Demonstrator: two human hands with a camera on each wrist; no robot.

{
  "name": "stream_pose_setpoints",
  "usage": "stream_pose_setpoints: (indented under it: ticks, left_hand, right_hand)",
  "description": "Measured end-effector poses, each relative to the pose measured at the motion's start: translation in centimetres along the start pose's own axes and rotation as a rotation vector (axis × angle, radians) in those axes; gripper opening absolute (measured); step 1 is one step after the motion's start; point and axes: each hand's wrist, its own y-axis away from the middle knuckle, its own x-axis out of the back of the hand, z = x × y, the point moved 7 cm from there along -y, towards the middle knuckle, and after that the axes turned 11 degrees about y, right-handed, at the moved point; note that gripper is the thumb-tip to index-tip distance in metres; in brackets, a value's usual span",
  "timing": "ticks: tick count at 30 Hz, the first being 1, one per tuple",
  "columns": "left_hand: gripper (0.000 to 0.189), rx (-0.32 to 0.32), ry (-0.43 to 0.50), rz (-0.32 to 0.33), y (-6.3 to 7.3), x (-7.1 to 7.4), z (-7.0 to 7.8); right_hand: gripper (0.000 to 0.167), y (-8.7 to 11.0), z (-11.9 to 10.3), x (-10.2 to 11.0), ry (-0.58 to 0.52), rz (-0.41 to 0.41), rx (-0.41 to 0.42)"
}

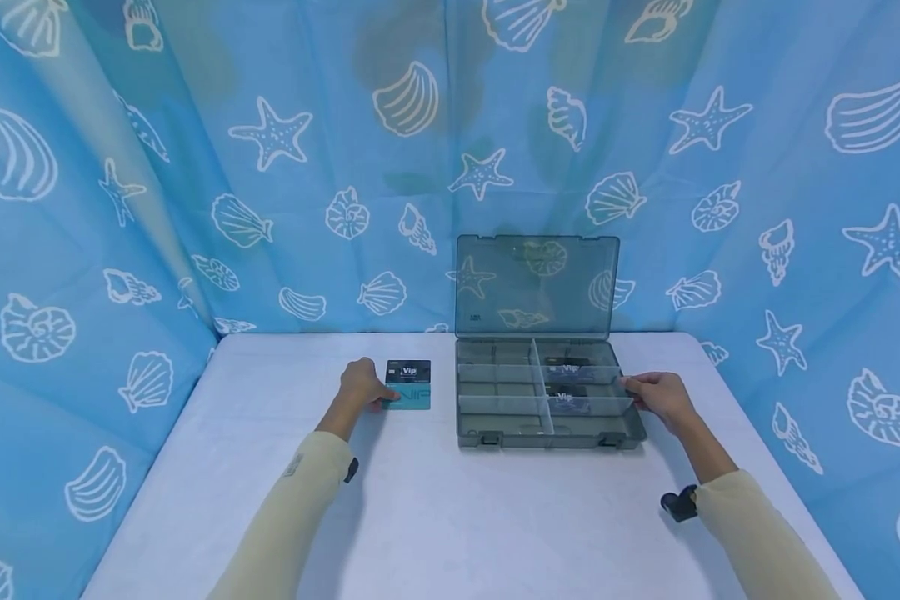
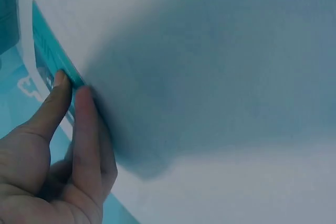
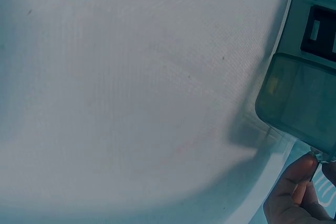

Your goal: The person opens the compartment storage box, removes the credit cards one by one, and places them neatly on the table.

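Note:
In the head view my left hand (image 1: 361,382) pinches the left end of a teal VIP card (image 1: 417,398). The thumb lies on the face of that card (image 2: 55,51) in the left wrist view, with the fingers at its edge. A black Vip card (image 1: 418,372) borders it on the far side. To the right stands a grey see-through compartment box (image 1: 495,430), its lid (image 1: 534,287) raised. My right hand (image 1: 662,397) pinches the box's right rim between thumb and fingers, seen also at the box corner (image 3: 294,103) in the right wrist view.
Dark Vip cards lie in the box's right-hand compartments, a back card (image 1: 570,367) and a middle card (image 1: 566,397). Clear dividers (image 1: 504,402) split the box. A white-covered table (image 1: 435,517) is bordered by a blue shell-print curtain (image 1: 330,100).

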Motion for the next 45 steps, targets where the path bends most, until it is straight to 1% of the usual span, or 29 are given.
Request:
stream_pose_setpoints:
  ticks: [4,6,8,10,12,13,14,15,17,18,19,20,22,23,25,27,29,30,32,34,35,37,40,41,45]
  left_hand:
    - [0.069,0.032,0.033,-0.004,-0.4,-0.4,0.0]
    - [0.066,0.013,0.032,-0.004,-0.4,-0.6,0.2]
    - [0.054,-0.041,0.034,0.009,-0.3,-0.7,0.6]
    - [0.042,-0.125,0.055,0.032,0.1,-0.6,1.6]
    - [0.036,-0.227,0.1,0.049,0.8,-0.8,3.3]
    - [0.036,-0.278,0.148,0.042,1.2,-1.2,4.4]
    - [0.038,-0.317,0.214,0.016,1.7,-1.7,5.6]
    - [0.039,-0.346,0.289,-0.027,2.3,-2.5,6.9]
    - [0.04,-0.376,0.468,-0.16,3.6,-4.6,9.5]
    - [0.042,-0.374,0.559,-0.233,4.3,-5.8,10.7]
    - [0.044,-0.359,0.648,-0.312,4.9,-7.2,11.8]
    - [0.046,-0.331,0.728,-0.387,5.6,-8.5,12.9]
    - [0.05,-0.287,0.842,-0.511,6.6,-11.0,14.8]
    - [0.052,-0.26,0.882,-0.557,7.0,-12.1,15.6]
    - [0.059,-0.195,0.94,-0.638,7.8,-14.3,17.0]
    - [0.067,-0.123,0.978,-0.689,8.6,-16.1,18.1]
    - [0.073,-0.013,1.062,-0.73,9.3,-17.8,19.1]
    - [0.075,0.043,1.107,-0.735,9.5,-18.6,19.5]
    - [0.076,0.138,1.19,-0.71,9.6,-19.8,20.2]
    - [0.075,0.207,1.246,-0.66,9.4,-20.7,20.8]
    - [0.075,0.227,1.245,-0.633,9.2,-20.9,21.1]
    - [0.072,0.247,1.21,-0.603,9.1,-21.2,21.6]
    - [0.068,0.281,1.172,-0.592,9.2,-21.6,22.1]
    - [0.067,0.284,1.165,-0.593,9.2,-21.7,22.3]
    - [0.064,0.28,1.141,-0.559,9.3,-21.9,22.7]
  right_hand:
    - [0.05,0.1,0.2,0.4,-0.002,0.002,0.004]
    - [0.05,0.1,0.4,0.6,-0.003,0.006,-0.002]
    - [0.05,0.1,0.6,0.7,-0.005,0.009,-0.004]
    - [0.05,0.0,0.8,0.7,-0.005,0.008,-0.002]
    - [0.051,0.0,0.9,0.8,-0.006,0.008,0.001]
    - [0.052,0.0,0.9,0.8,-0.006,0.007,0.008]
    - [0.052,0.1,1.0,0.8,-0.003,0.006,0.006]
    - [0.052,0.2,1.0,0.9,0.001,0.007,0.006]
    - [0.051,0.3,1.2,1.1,-0.004,0.008,-0.001]
    - [0.051,0.4,1.2,1.1,-0.006,0.009,-0.003]
    - [0.05,0.4,1.3,1.1,-0.009,0.009,-0.006]
    - [0.05,0.4,1.3,1.2,-0.013,0.008,-0.006]
    - [0.05,0.2,1.5,1.1,-0.028,0.021,-0.019]
    - [0.051,0.2,1.5,1.1,-0.029,0.022,-0.02]
    - [0.053,0.0,1.6,0.9,-0.036,0.019,-0.025]
    - [0.053,-0.1,1.7,0.8,-0.038,0.02,-0.034]
    - [0.055,-0.1,1.5,0.6,-0.044,0.002,-0.024]
    - [0.056,-0.2,1.5,0.5,-0.046,0.002,-0.023]
    - [0.056,-0.3,1.3,0.4,-0.051,0.004,-0.024]
    - [0.053,-0.3,1.1,0.3,-0.055,0.017,-0.036]
    - [0.053,-0.3,1.0,0.2,-0.056,0.019,-0.036]
    - [0.051,-0.2,0.8,0.1,-0.055,0.021,-0.033]
    - [0.048,0.0,0.6,0.1,-0.061,0.015,-0.02]
    - [0.049,0.1,0.4,0.1,-0.059,0.007,-0.006]
    - [0.048,0.3,0.2,0.5,-0.054,-0.012,0.012]
